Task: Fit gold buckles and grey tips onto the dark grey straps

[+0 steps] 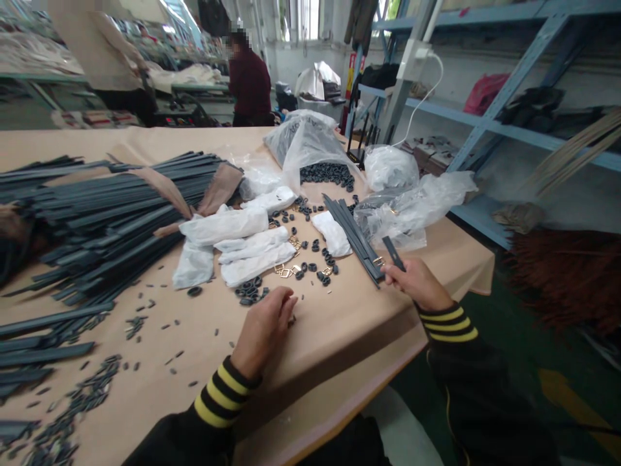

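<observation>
My right hand [421,283] is closed on a short end of dark grey strap [393,254], with a small gold buckle [379,261] at the fingertips. Beside it, a bundle of dark grey straps [353,236] lies on the brown table [310,336]. My left hand [264,329] rests low over the table with its fingers curled together. Something small and dark shows under those fingertips, too hidden to name. Dark strap loops [249,290] lie just beyond this hand. Gold buckle frames [286,270] and more loops are scattered farther back.
White wrapped packets [255,262] lie mid-table. A large pile of straps [111,200] covers the left, with small dark pieces [92,395] in front. Behind stands a plastic bag [310,139] spilling loops. Blue shelving [514,58] rises at right. Two people are in the background.
</observation>
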The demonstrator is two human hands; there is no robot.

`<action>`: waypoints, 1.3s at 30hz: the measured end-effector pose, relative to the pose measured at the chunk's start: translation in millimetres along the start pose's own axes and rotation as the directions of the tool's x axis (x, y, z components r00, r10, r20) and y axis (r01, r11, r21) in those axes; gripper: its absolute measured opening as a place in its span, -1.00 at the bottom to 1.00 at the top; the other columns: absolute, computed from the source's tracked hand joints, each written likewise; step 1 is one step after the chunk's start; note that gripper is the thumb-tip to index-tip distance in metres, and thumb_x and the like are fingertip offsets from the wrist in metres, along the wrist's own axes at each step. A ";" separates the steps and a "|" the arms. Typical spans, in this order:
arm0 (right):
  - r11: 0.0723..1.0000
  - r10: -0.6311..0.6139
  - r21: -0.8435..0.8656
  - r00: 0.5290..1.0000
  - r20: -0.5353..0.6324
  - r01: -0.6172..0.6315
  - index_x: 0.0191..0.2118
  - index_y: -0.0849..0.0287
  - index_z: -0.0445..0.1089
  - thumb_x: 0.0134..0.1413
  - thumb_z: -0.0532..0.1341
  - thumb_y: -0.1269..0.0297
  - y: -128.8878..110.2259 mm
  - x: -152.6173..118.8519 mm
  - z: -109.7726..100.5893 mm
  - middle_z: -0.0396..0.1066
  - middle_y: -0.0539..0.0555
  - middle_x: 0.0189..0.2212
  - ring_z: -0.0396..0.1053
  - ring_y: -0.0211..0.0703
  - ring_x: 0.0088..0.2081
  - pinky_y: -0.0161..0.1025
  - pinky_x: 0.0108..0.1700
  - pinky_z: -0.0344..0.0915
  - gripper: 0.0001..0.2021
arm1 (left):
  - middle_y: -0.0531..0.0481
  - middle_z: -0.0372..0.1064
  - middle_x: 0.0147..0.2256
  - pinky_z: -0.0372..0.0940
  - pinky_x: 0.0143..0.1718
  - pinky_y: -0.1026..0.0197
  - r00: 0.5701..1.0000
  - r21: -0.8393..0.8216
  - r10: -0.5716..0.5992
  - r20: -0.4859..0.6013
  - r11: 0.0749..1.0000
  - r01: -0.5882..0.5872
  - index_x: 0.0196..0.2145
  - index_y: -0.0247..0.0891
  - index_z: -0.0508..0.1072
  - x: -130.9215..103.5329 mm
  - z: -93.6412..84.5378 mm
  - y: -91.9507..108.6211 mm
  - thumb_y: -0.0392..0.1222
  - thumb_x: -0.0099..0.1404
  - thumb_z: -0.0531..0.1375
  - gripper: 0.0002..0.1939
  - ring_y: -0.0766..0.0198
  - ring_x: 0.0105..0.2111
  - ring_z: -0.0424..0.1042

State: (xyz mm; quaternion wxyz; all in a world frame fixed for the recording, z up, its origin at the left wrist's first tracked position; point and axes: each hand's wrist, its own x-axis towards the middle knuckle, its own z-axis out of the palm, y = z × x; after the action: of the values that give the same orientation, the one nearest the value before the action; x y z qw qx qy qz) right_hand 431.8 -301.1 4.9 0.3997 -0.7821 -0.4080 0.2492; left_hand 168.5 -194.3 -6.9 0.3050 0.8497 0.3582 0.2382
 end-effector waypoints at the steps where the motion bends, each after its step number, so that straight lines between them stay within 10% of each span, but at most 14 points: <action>1: 0.994 0.023 -0.111 0.999 -0.032 -0.026 -0.60 0.27 0.31 -0.05 0.10 0.18 7.7 13.0 -11.5 0.29 0.01 -0.68 0.10 -0.37 -0.69 -0.38 -0.62 0.02 -0.73 | -0.02 0.32 -0.46 0.15 -0.41 0.24 1.000 0.092 0.029 0.000 0.995 -0.029 -0.37 -0.23 0.30 7.3 -3.4 -5.7 -0.14 0.23 -0.03 -0.83 0.22 -0.45 0.32; 10: 0.995 0.035 -0.082 0.950 -0.311 -0.063 -0.26 0.27 0.21 0.05 -0.01 0.03 27.0 10.6 -6.4 0.35 0.06 -0.54 0.22 -0.27 -0.58 -0.32 -0.49 0.13 -0.64 | -0.13 0.28 -0.37 0.15 -0.42 0.22 0.993 0.539 0.045 0.112 0.837 -0.099 -0.38 -0.29 0.35 56.3 -3.9 -24.9 -0.18 0.26 -0.09 -0.74 0.20 -0.43 0.31; 15: 0.988 -0.039 0.145 0.998 -0.047 0.045 -0.34 0.23 0.20 0.10 -0.05 0.00 2.9 -26.8 25.4 0.27 -0.02 -0.55 0.09 -0.38 -0.66 -0.39 -0.60 0.06 -0.65 | -0.15 0.25 -0.39 0.15 -0.42 0.21 0.981 0.604 0.059 0.185 0.781 -0.161 -0.39 -0.33 0.32 57.7 3.3 -18.7 -0.31 0.25 -0.11 -0.77 0.19 -0.42 0.31; 23: 0.949 -0.191 0.293 0.952 0.239 0.117 -0.40 0.26 0.27 0.12 0.02 0.12 -21.2 -59.4 64.2 0.25 -0.03 -0.58 0.07 -0.41 -0.63 -0.42 -0.58 0.05 -0.72 | -0.11 0.25 -0.43 0.19 -0.38 0.17 0.980 0.525 0.074 0.186 0.836 -0.162 -0.35 -0.34 0.24 41.4 -4.1 -26.1 -0.38 0.18 -0.08 -0.86 0.18 -0.41 0.29; 28: 0.885 -0.151 0.465 0.931 0.332 -0.022 -0.32 0.27 0.28 0.08 0.08 0.14 -26.0 -70.4 88.0 0.31 -0.01 -0.54 0.02 -0.45 -0.67 -0.43 -0.63 -0.01 -0.74 | 0.03 0.25 -0.46 0.19 -0.48 0.28 0.979 -0.090 -0.050 0.196 0.994 0.069 -0.33 -0.29 0.25 8.1 -25.3 -16.9 -0.21 0.18 0.05 -0.89 0.33 -0.50 0.27; 31: 0.841 -0.160 0.534 0.906 0.391 -0.082 -0.21 0.28 0.29 0.05 0.12 0.15 -36.6 -73.4 100.4 0.37 0.04 -0.47 0.02 -0.47 -0.67 -0.44 -0.64 0.00 -0.72 | 0.08 0.26 -0.50 0.19 -0.47 0.31 0.925 -0.623 -0.211 0.315 0.690 0.369 -0.32 -0.30 0.31 -11.6 -33.4 -3.1 -0.16 0.11 0.17 -0.81 0.39 -0.53 0.27; 34: 0.811 -0.189 0.578 0.893 0.408 -0.093 -0.13 0.28 0.28 0.03 0.13 0.15 -49.5 -75.6 109.1 0.41 0.08 -0.40 0.05 -0.48 -0.67 -0.44 -0.64 0.02 -0.67 | 0.09 0.29 -0.53 0.19 -0.46 0.34 0.864 -0.741 -0.289 0.412 0.445 0.502 -0.38 -0.32 0.36 -24.2 -33.9 8.4 -0.21 0.05 0.24 -0.82 0.44 -0.54 0.27; 39: 0.812 -0.258 0.583 0.878 0.402 -0.028 -0.33 0.29 0.35 0.05 0.12 0.15 -60.6 -78.4 114.8 0.36 0.02 -0.51 0.04 -0.48 -0.67 -0.46 -0.65 0.00 -0.74 | 0.06 0.31 -0.55 0.16 -0.50 0.37 0.869 -0.748 -0.272 0.413 0.443 0.494 -0.42 -0.35 0.38 -32.2 -28.1 13.5 -0.23 0.07 0.24 -0.86 0.45 -0.56 0.26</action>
State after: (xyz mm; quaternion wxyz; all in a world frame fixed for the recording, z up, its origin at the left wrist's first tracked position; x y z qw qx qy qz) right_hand 280.5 -297.3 -3.7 0.5214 -0.5157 -0.4452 0.5137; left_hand 137.0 -216.4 16.1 0.7572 0.5159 0.3456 0.2025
